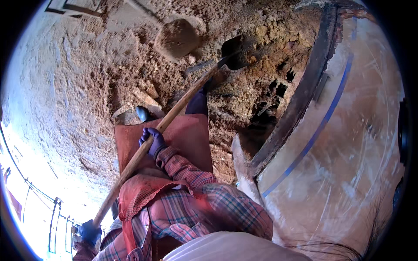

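Note:
A long-handled shovel (185, 100) runs slantwise across my body, from low on the left up to the middle. My right hand (153, 141), in a purple glove, is wrapped round the middle of its wooden handle, in front of a reddish apron (191, 139). Low at the left, my left hand (90, 232), in a dark glove, grips the handle's end. The dark metal blade (234, 53) rests on or just over a heap of crumbly brown material (265, 43); I cannot tell whether it touches. No load is plainly visible on the blade.
A second shovel (177, 38), coated in brown dust, lies ahead. At right stands a large pale curved panel (344, 130) with a blue stripe and dark rim (313, 78). Dark holes (263, 111) open beside it. Loose crumbs cover the floor; a metal frame (78, 8) is far left.

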The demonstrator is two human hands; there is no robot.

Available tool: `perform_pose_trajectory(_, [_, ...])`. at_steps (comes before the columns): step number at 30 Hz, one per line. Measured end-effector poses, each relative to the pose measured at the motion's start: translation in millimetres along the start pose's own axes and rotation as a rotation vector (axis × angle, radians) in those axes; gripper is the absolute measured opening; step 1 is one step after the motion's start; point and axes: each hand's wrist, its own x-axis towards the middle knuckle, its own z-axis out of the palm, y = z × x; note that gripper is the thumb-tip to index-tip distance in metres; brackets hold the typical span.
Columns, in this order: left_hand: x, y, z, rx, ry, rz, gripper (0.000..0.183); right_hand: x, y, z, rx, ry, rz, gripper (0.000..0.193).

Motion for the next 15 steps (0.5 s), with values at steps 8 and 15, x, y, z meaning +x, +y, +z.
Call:
perform_pose_trajectory(8, [176.7,394.5,-131.0,-0.471,-0.116,0.327,0.021,-8.1,-472.0,164.6,-0.346,-0.053,-0.437,0.019])
perform_pose_trajectory(15, [331.0,427.5,-68.2,-0.104,0.091,0.164,0.018,114.0,-531.7,99.3,-0.293,0.103,-0.55,0.018])
